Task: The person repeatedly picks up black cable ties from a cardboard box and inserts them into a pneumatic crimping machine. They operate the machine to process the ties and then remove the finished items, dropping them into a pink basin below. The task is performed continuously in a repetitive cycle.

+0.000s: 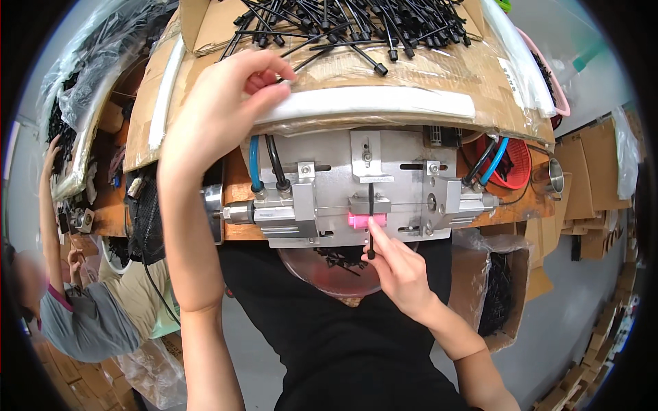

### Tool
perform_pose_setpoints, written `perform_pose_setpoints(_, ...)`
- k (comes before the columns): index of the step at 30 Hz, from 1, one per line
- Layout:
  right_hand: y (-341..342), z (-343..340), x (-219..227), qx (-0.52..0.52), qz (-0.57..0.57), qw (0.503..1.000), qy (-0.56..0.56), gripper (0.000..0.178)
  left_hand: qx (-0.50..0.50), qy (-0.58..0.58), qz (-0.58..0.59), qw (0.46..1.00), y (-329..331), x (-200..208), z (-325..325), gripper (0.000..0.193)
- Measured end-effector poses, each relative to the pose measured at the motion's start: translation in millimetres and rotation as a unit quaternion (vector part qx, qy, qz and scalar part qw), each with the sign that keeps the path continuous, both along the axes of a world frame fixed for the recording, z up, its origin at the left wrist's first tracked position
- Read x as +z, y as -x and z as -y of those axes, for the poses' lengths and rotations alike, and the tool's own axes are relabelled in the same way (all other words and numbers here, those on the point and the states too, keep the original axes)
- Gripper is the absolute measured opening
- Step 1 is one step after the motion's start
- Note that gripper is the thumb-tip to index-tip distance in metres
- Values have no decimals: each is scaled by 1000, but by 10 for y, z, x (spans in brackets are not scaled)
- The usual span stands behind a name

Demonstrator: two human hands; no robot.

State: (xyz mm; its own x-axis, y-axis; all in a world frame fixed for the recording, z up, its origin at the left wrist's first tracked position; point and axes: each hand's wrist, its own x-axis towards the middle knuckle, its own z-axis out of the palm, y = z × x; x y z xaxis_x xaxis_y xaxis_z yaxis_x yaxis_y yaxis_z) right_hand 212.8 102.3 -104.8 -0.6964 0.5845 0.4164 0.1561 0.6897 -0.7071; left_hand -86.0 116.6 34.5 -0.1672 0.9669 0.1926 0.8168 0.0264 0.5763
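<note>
Right hand: the right hand (pixel 406 270) has its grip clamped on a thin black rod (pixel 371 198), index finger on top, fatter capped end toward the person.
Rod in hand: lying across the pink block (pixel 358 220) in the middle of the metal fixture plate (pixel 336 164), far end by the upper bracket (pixel 365 152).
Left hand: the left hand (pixel 223 103) is up over the cardboard (pixel 500 103), thumb and index finger right by a loose rod's end; honestly can't tell if that grip is pinched on it.
Rod pile: a messy rod pile (pixel 356 20) of the same black sort sits on the cardboard, beyond a white padded strip (pixel 370 103).
Fixture sides: a left air cylinder (pixel 277 212) and a right air cylinder (pixel 466 205), blue and black hoses on both.
Bench: wooden bench (pixel 240 229), red basket (pixel 522 168) and steel cup (pixel 554 177) off to the right.
Lap area: translucent bowl (pixel 308 274) with more black bits in it.
</note>
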Motion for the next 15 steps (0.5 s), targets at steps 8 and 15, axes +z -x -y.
perform_pose_setpoints(8,-132,-70,215,-7,79,997,-11,72,97,-136,-101,981,-829,-269,723,52)
perform_pose_setpoints(15,-282,-127,547,-99,22,993,56,59,33,-45,-106,993,-1818,-1038,1023,75)
